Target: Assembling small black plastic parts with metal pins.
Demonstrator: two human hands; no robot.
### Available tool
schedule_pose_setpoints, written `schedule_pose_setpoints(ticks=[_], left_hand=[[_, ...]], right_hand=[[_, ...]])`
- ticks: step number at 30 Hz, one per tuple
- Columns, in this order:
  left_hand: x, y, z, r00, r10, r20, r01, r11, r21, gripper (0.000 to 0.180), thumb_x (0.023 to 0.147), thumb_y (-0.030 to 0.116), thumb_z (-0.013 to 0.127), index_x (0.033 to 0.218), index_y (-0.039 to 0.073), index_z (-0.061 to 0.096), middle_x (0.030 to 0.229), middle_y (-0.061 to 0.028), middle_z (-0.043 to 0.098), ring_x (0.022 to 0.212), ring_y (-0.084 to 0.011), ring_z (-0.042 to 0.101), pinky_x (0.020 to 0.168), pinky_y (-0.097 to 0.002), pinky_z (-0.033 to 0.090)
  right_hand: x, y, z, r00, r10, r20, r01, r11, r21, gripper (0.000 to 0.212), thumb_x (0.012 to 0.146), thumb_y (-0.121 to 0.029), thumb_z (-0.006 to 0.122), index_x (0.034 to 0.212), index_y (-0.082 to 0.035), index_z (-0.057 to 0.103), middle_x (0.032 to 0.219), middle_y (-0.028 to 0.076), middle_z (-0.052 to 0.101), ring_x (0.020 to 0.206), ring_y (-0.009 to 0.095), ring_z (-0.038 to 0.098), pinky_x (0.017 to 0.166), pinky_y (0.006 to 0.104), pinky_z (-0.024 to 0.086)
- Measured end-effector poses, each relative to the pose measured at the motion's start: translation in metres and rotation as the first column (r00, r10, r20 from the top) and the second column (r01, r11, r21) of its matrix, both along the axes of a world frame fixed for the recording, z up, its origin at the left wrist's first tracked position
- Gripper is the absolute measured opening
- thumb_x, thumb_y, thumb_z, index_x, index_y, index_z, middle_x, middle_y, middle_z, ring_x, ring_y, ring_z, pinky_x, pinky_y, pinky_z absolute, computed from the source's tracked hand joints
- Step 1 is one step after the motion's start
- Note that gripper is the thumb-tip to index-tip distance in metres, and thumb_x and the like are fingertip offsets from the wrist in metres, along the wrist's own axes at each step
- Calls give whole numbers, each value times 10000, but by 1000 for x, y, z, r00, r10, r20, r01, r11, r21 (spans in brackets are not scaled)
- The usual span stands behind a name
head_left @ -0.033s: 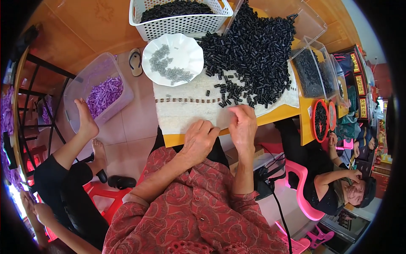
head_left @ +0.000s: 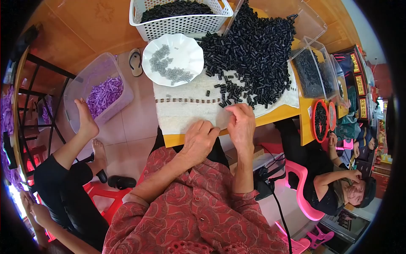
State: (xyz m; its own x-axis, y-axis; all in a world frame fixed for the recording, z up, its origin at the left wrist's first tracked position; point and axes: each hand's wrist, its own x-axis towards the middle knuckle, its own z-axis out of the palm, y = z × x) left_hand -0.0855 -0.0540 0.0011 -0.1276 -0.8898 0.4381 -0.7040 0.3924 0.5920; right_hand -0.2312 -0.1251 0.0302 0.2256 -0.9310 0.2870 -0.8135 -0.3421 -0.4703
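Left side's got a see-through plastic bin (head_left: 116, 112) on the tiled floor (head_left: 137, 118), with a heap of purple strips (head_left: 105, 97) in it, and one lone sandal (head_left: 135, 62) just beside it. Someone barefoot in black trousers (head_left: 72, 182) is sitting over there too, near a red plastic stool (head_left: 108, 195) and a black shoe (head_left: 122, 182). Over on the right there's a pink chair (head_left: 301, 178) and a person in black (head_left: 327, 190) wearing a dark cap (head_left: 370, 192), one hand up by their head.

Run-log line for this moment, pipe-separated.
left hand: curled at cloth edge, grip unclear | right hand: bent near black pile, grip unclear | plate: clear pieces on it, left of black pile
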Motion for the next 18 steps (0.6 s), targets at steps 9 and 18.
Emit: schedule_pose_setpoints(ticks=[9,18], left_hand=[[2,0,0,1000,3,-29,-4,1000,-30,137,687,42,648,823,36,667,776,-69,524,736,-241,538,646,-352,461],[10,10,1,994,-59,-96,57,998,-20,208,686,55,616,886,18,659,829,-88,521,808,-265,523,694,-356,464]], right_hand=[[31,-18,-6,996,74,42,-70,993,-100,187,739,-18,637,916,-73,666,873,84,581,821,297,553,711,395,443],[57,-29,-11,993,96,-62,-97,995,-15,197,763,-127,718,937,-51,665,870,114,578,775,301,588,680,394,468]])
